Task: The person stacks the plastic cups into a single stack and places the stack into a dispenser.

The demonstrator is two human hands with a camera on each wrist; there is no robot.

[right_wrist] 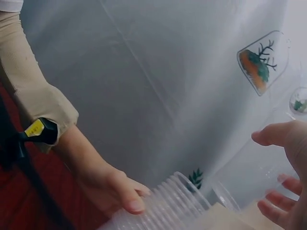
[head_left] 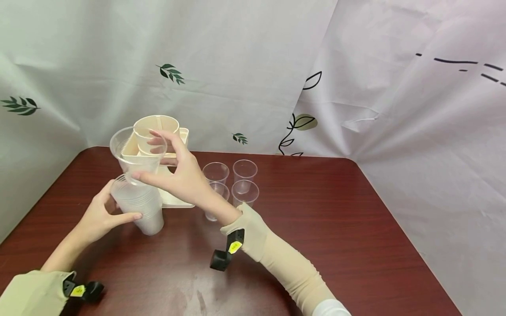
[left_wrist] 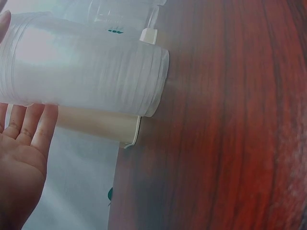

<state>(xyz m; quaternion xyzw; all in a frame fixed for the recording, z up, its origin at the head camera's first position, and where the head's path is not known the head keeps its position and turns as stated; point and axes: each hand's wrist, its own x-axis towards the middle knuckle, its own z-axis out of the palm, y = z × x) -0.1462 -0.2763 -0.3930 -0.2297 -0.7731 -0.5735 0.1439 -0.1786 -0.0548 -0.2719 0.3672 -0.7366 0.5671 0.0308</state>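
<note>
On the left of the table, my left hand (head_left: 96,215) grips a tall stack of nested clear plastic cups (head_left: 144,206), its thumb across the near side. The stack leans, its rims upward to the left; in the left wrist view its base lies close to the tabletop. Just above the stack, my right hand (head_left: 186,175) holds a single clear plastic cup (head_left: 128,164), thumb low on the near side and fingers around the far side. The cup's lower end overlaps the stack's top in the head view. The right wrist view shows the ridged rims of the stack (right_wrist: 165,203).
Several clear cups (head_left: 245,186) stand grouped right of the right wrist. Behind the held cup is a cream holder (head_left: 183,136) with a round cream container (head_left: 156,123) and a flat base (head_left: 175,202). A printed white curtain (head_left: 237,87) borders the table's back.
</note>
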